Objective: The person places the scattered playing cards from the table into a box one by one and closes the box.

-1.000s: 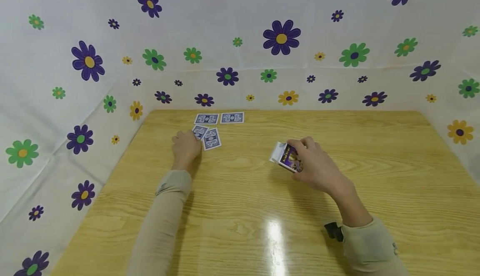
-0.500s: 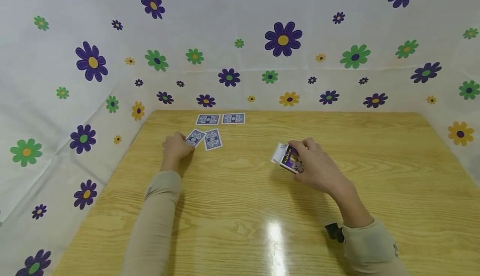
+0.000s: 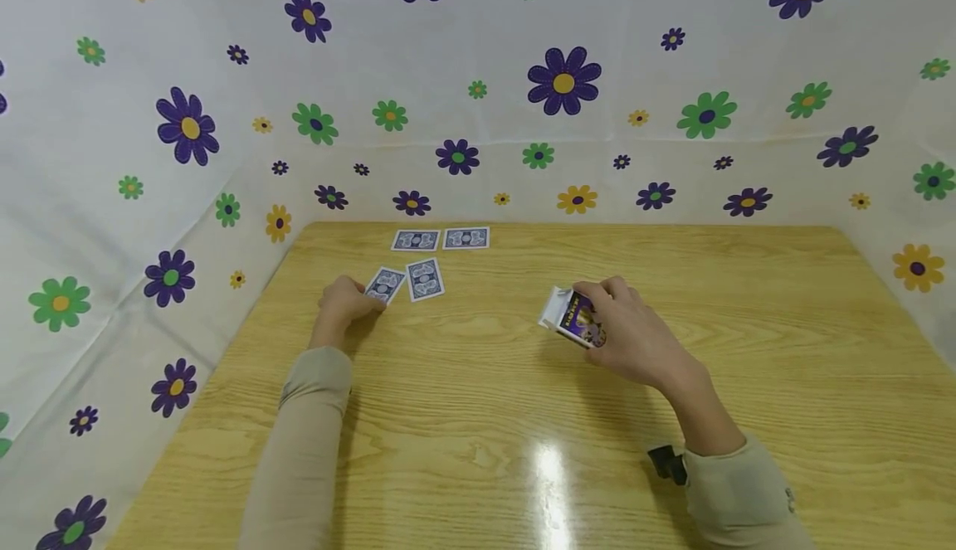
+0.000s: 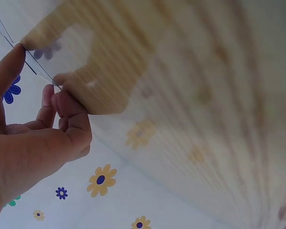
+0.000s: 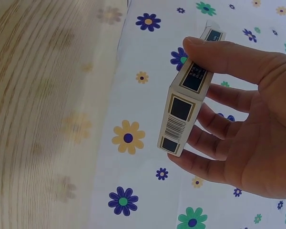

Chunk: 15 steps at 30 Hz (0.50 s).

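My left hand (image 3: 342, 301) grips a blue-backed playing card (image 3: 385, 284) by its near end, thumb and fingertips at its edge. The card lies face down, close over the wooden table (image 3: 478, 384). From the left wrist only its thin edge shows, with the hand mirrored in the glossy tabletop. Just right of it lies a second face-down card (image 3: 425, 279), slightly turned. My right hand (image 3: 638, 334) holds a small card box (image 3: 582, 319) above the table, tilted, its white flap end pointing left. In the right wrist view the box (image 5: 178, 119) shows a barcode on its end.
Two more face-down cards, a left one (image 3: 415, 240) and a right one (image 3: 466, 238), lie side by side near the table's back edge. A flower-print cloth (image 3: 478, 44) hangs behind and along both sides. A black clip-like piece (image 3: 667, 464) sits by the right cuff.
My left hand has drawn the card left and nearer to me, off from the card beside it. My right hand and the box have hardly moved. The view has shifted slightly.
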Each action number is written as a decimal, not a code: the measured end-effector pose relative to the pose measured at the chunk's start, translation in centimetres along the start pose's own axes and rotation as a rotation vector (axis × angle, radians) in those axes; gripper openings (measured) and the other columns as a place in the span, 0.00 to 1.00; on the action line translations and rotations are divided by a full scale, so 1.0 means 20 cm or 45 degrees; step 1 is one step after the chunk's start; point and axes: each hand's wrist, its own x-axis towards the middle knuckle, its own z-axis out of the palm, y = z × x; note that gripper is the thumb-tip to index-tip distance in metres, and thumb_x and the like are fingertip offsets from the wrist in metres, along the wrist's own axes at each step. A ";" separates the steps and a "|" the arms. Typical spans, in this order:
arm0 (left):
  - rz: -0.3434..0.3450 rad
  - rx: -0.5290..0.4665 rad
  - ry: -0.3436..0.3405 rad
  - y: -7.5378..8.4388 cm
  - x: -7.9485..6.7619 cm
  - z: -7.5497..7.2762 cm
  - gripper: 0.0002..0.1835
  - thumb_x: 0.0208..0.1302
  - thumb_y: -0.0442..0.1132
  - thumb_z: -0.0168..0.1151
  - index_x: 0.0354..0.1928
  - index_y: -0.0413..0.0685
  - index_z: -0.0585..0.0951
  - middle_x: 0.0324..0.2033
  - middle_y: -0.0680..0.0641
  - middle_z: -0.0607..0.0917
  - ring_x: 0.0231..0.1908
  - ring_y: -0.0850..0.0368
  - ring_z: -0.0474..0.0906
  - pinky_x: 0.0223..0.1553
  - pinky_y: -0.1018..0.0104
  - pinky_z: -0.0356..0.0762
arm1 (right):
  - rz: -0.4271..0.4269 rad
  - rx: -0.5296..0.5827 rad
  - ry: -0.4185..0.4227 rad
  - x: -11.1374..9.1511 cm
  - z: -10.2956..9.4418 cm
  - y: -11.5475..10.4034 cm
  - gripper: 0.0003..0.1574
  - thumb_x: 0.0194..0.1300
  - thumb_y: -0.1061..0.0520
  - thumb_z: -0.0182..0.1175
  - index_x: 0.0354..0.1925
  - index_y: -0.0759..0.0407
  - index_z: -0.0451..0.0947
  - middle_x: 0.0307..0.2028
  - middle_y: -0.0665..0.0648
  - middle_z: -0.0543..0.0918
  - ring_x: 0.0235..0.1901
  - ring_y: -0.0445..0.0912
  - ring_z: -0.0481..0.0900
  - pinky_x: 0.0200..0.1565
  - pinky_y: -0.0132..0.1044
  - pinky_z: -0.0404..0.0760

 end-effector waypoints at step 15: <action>0.076 0.042 -0.104 -0.01 -0.04 -0.04 0.32 0.51 0.39 0.73 0.52 0.21 0.74 0.44 0.33 0.78 0.40 0.46 0.72 0.48 0.54 0.75 | 0.002 0.007 -0.007 0.00 0.00 -0.01 0.54 0.50 0.62 0.75 0.72 0.59 0.61 0.60 0.70 0.68 0.53 0.61 0.71 0.50 0.56 0.78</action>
